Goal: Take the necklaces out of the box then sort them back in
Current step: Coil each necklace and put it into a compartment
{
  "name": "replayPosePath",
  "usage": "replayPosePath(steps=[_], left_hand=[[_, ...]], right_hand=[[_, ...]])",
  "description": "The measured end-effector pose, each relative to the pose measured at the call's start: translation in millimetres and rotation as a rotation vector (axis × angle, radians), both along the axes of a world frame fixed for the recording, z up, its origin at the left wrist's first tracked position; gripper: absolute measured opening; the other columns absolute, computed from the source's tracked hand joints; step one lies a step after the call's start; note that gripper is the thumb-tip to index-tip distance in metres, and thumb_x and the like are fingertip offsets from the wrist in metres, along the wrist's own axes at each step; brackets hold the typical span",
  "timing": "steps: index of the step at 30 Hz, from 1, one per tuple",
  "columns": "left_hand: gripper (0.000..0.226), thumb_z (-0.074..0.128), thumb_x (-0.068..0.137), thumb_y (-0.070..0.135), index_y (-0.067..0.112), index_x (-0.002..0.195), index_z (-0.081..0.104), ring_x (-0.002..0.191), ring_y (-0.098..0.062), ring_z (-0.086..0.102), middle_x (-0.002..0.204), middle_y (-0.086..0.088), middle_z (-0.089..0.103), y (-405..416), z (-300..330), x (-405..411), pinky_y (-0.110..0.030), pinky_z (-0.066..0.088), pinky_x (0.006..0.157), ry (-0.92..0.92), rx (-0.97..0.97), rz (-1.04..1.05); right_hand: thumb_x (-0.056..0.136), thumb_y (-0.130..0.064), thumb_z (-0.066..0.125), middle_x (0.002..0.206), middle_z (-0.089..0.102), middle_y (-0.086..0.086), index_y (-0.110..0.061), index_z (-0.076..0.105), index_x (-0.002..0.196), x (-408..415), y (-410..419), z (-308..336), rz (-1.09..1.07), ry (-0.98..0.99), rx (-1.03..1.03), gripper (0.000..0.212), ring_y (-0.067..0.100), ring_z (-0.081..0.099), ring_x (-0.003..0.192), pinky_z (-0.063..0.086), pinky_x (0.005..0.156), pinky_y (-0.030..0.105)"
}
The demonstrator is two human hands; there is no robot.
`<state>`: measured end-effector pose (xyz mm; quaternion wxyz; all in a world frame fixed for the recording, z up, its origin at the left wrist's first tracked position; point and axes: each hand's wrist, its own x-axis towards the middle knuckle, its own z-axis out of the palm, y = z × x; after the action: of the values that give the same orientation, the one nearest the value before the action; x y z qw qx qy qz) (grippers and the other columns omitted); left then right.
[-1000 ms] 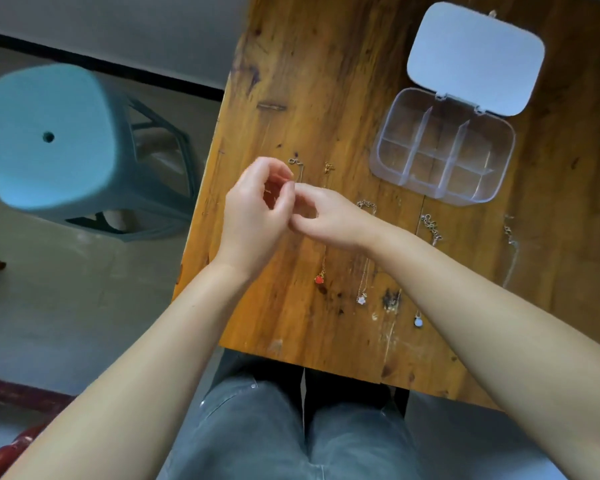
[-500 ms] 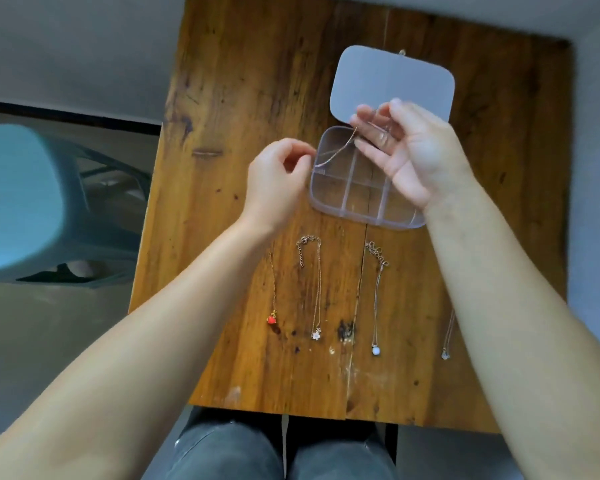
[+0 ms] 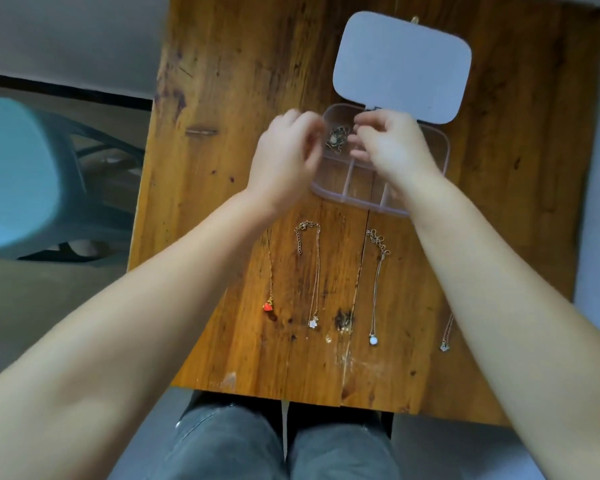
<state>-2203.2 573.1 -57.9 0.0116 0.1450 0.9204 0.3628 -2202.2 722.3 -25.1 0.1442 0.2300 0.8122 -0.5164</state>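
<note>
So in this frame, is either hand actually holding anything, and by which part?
It cannot be told for sure. A bunched necklace lies in the box's far-left compartment, between the left hand and right hand, whose fingertips are at it, but blur hides any grip.

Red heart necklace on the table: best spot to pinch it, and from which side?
Probably the bare chain just above the red heart pendant, pinched from straight above. The necklace lies flat and straight, its top end hidden under the left forearm.
</note>
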Motion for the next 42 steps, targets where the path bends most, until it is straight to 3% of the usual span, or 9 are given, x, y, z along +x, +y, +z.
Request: replayPosePath(steps=[4,7,12,17,23,26,30,37,42], left_hand=[[0.01,0.053,0.091,0.019,0.012,0.097,0.05,0.077,-0.022,0.055,0.083,0.001,0.057,-42,-10,85,-0.036,0.047,0.068,-0.251,0.026,0.22],[0.016,0.055,0.091,0.027,0.015,0.1,0.05,0.079,-0.019,0.053,0.085,0.003,0.055,-57,-22,153,-0.039,0.049,0.074,-0.398,-0.113,0.282],[0.037,0.059,0.086,0.044,0.015,0.108,0.054,0.09,-0.022,0.053,0.096,0.0,0.058,-54,-37,213,-0.037,0.041,0.08,-0.404,-0.394,0.22],[0.018,0.059,0.09,0.03,0.013,0.096,0.06,0.088,-0.024,0.055,0.092,-0.004,0.06,-56,-42,213,-0.037,0.041,0.08,-0.311,-0.392,0.167],[0.014,0.06,0.088,0.024,0.012,0.093,0.059,0.088,-0.02,0.053,0.09,-0.002,0.058,-67,-18,191,-0.03,0.037,0.078,-0.27,-0.158,0.2],[0.012,0.06,0.086,0.021,0.01,0.09,0.057,0.083,-0.019,0.052,0.086,-0.001,0.055,-71,9,161,-0.032,0.042,0.075,-0.152,0.008,0.277],[0.009,0.059,0.089,0.018,0.01,0.09,0.056,0.083,-0.016,0.052,0.088,0.0,0.052,-74,28,112,-0.023,0.045,0.073,-0.093,0.079,0.378],[0.008,0.059,0.087,0.015,0.016,0.088,0.052,0.081,-0.013,0.049,0.088,0.0,0.053,-29,29,62,-0.015,0.042,0.072,-0.106,0.164,0.335],[0.009,0.059,0.088,0.016,0.008,0.092,0.056,0.085,-0.014,0.05,0.092,-0.004,0.055,32,19,35,-0.019,0.042,0.075,-0.137,0.14,0.226]], right_hand=[[0.092,-0.007,0.049,0.097,0.068,0.008,-0.014,0.06,0.107,39,-37,-4,0.246,0.063,0.033,0.02,0.009,0.067,0.077,0.057,0.064,0.022],[0.093,-0.017,0.051,0.115,0.061,0.009,-0.014,0.051,0.129,62,-75,-24,0.594,0.015,0.229,0.036,0.02,0.063,0.098,0.053,0.083,0.034],[0.093,-0.026,0.055,0.128,0.047,0.014,-0.009,0.044,0.13,74,-108,-54,0.798,0.127,0.632,0.042,0.031,0.049,0.113,0.05,0.083,0.044],[0.093,-0.006,0.05,0.111,0.056,0.017,-0.004,0.054,0.108,67,-111,-57,0.845,0.115,0.702,0.016,0.035,0.056,0.102,0.046,0.078,0.042],[0.09,-0.003,0.044,0.126,0.051,0.012,-0.013,0.062,0.113,71,-93,-44,0.935,0.093,0.504,0.031,0.03,0.047,0.117,0.042,0.096,0.045],[0.083,0.004,0.041,0.141,0.046,0.002,-0.018,0.065,0.111,84,-79,-29,1.002,0.032,0.118,0.043,0.018,0.036,0.133,0.026,0.107,0.026],[0.091,-0.018,0.054,0.13,0.056,-0.012,-0.025,0.064,0.086,93,-50,-5,0.674,-0.098,-0.27,0.013,0.002,0.051,0.119,0.034,0.097,0.021],[0.098,-0.018,0.047,0.113,0.068,0.005,-0.018,0.061,0.07,69,20,34,-0.226,0.058,-0.905,0.031,0.02,0.061,0.116,0.037,0.107,0.046],[0.1,-0.019,0.042,0.103,0.07,0.011,-0.013,0.055,0.085,33,59,36,-0.476,0.13,-0.79,0.021,0.022,0.069,0.101,0.05,0.097,0.041]])
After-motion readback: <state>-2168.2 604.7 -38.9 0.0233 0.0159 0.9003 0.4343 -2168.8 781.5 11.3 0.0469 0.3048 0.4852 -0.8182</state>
